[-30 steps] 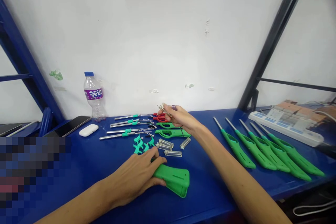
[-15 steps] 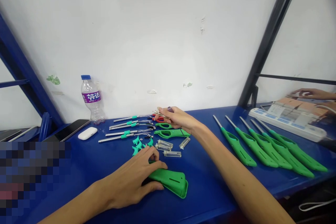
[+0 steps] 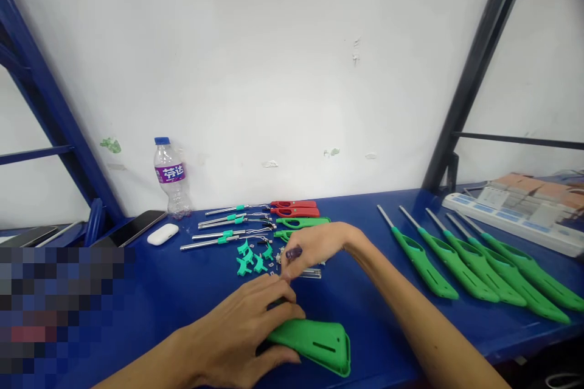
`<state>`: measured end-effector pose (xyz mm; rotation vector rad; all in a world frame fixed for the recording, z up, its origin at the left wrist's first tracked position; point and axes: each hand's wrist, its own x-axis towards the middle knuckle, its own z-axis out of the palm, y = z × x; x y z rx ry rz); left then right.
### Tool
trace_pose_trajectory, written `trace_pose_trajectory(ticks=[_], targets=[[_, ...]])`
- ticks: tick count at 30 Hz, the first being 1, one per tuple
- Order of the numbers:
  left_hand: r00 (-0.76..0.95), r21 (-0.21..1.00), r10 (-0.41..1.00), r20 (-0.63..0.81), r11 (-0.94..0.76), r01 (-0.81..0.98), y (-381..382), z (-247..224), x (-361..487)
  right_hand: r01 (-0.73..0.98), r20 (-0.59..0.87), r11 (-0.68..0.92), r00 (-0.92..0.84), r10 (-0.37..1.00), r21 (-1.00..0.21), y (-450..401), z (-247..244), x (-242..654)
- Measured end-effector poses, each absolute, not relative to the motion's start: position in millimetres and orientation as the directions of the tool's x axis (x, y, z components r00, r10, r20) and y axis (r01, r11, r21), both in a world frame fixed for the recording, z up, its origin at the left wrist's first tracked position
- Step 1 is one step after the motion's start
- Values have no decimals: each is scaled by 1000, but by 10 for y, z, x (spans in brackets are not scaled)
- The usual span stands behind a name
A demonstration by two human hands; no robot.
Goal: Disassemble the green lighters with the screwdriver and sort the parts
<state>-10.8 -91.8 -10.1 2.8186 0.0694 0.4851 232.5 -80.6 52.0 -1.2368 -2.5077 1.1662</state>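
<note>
My left hand (image 3: pixel 255 331) is wrapped round a green lighter shell (image 3: pixel 319 343), whose wide slotted end sticks out to the right, its two halves slightly apart there. My right hand (image 3: pixel 310 249) meets the left fingertips above the shell. Its fingers are closed round a screwdriver with a dark purple handle (image 3: pixel 293 252); the tip is hidden. Teal plastic clips (image 3: pixel 260 264) lie just beyond my left hand. Behind them are metal tubes with wires (image 3: pixel 207 245). A clear fuel tank (image 3: pixel 312 273) shows partly under my right hand.
Red shells (image 3: pixel 296 211) and green shells (image 3: pixel 303 222) lie near the wall. Several green lighters (image 3: pixel 424 267) are lined up on the right, before a white power strip (image 3: pixel 511 219). A bottle (image 3: pixel 172 179), a white case (image 3: pixel 163 234) and a phone (image 3: pixel 139 226) stand or lie at left.
My right hand has come down and toward me, from the parts near the wall to my left fingertips. The view has shifted slightly; my left hand still holds the green shell.
</note>
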Motion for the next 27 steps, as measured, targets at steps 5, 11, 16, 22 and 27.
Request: trace_pose_trajectory(ticks=[5, 11, 16, 22, 27], targets=[[884, 122, -16, 468, -989, -82, -950, -101, -135, 693, -318, 408, -669, 672, -595, -799, 464, 2259], [799, 32, -20, 601, -998, -50, -880, -75, -162, 734, -233, 389, -588, 775, -557, -789, 530, 2319], [668, 7, 66, 741, -996, 91, -702, -116, -184, 892, -258, 169, -295, 920, -419, -809, 653, 2614], [563, -19, 92, 821, -982, 188, -425, -86, -216, 974, -314, -132, 69, 947, -183, -879, 733, 2803], [526, 6, 146, 838, -966, 258, -286, -116, -213, 980, -545, -137, 38, 837, -142, -880, 693, 2686]])
